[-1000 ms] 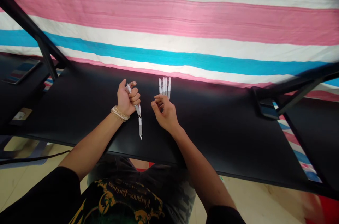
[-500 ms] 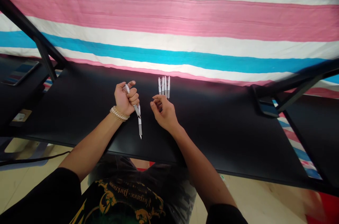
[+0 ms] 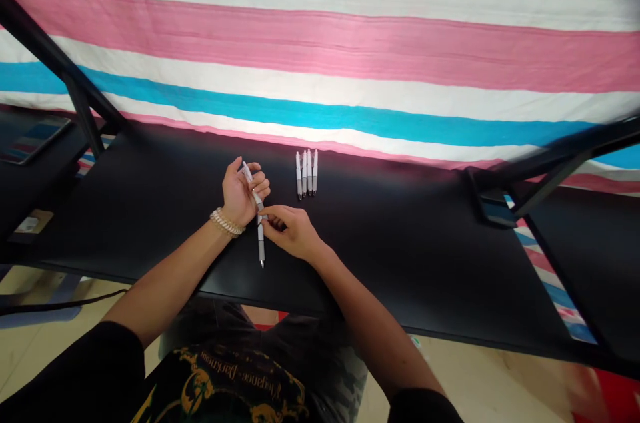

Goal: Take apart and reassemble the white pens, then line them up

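Note:
My left hand is closed loosely on a white and grey pen that slants across the palm. Below it a second white and grey pen points tip down toward the table's near edge. The fingertips of my right hand pinch at the place where the two pens meet, partly hiding it. Several similar pens lie side by side on the black table, beyond my right hand.
A striped cloth hangs behind the table. Black metal supports stand at the left and right. A dark flat device and a small brown item lie at the far left.
My right hand has moved left and toward me, from the row of pens to the pens at my left hand. The fingers of my left hand have loosened a little.

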A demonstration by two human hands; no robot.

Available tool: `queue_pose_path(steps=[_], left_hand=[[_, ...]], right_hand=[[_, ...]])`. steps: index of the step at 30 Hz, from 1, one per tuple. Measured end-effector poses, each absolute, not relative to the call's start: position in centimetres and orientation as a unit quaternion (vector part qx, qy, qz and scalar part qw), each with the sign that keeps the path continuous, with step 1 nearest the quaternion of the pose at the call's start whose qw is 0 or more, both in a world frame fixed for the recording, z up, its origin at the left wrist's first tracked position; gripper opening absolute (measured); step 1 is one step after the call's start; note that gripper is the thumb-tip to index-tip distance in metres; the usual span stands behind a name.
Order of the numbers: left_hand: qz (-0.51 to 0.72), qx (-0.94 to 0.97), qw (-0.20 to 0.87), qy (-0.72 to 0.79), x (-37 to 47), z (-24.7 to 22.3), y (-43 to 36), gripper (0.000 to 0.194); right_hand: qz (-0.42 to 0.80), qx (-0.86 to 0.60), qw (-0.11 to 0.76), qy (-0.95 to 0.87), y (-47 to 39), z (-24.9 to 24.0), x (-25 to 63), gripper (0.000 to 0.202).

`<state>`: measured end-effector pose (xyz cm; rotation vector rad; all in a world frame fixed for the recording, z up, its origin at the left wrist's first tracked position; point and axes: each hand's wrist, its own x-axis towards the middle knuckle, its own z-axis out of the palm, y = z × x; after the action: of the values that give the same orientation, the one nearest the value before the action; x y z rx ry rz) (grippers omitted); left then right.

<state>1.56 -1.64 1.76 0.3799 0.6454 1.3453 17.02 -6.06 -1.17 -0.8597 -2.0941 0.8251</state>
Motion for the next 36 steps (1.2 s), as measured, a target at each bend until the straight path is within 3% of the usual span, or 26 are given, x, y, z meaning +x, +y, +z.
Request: queue_pose_path(steps=[4,7,15,20,23,26,29,31,36], left_hand=[[0.664,0.225,0.631,0.332,1.8,0.9,-1.1,0.034],[0.684,0.255,0.581,0.36,1.5,0.2,-0.8,0.031],[0.67,0.215,0.618,0.351,0.8,0.5,-0.8,0.024],[0.668,0.2,0.629,0.343,0.7,0.7,-0.7,0.019],[0.679,0.209,0.611,0.349,0.6,0.4,-0.5,0.012],[0.692,0.23,0.576,0.369,0.6,-0.1,-0.3,0.016],[0.702,0.245,0.551,0.377,0.7,-0.5,-0.2,0.022],[0.707,0.253,0.545,0.372,0.8,-0.6,-0.2,0.023],[0.705,0.274,0.537,0.373,0.7,-1.0,0.0,0.021]], right_hand=[[0.26,-0.4,0.393,-0.786,-5.1,-1.7,17.8,0.018],[0.177,-0.462,0.358,-0.792,-4.3,-2.0,18.5,0.018],[0.026,-0.531,0.257,-0.807,-3.5,-2.0,19.2,0.022],[0.087,-0.535,0.291,-0.788,-3.8,-1.0,19.2,0.016],[0.255,-0.46,0.294,-0.798,-4.9,0.0,18.9,0.012],[0.414,-0.333,0.209,-0.821,-6.2,0.8,18.3,0.018],[0.392,-0.291,0.146,-0.86,-6.9,0.9,17.7,0.008],[0.341,-0.307,0.137,-0.878,-6.8,0.6,17.4,0.011],[0.303,-0.388,0.205,-0.846,-5.8,-0.1,18.1,0.013]])
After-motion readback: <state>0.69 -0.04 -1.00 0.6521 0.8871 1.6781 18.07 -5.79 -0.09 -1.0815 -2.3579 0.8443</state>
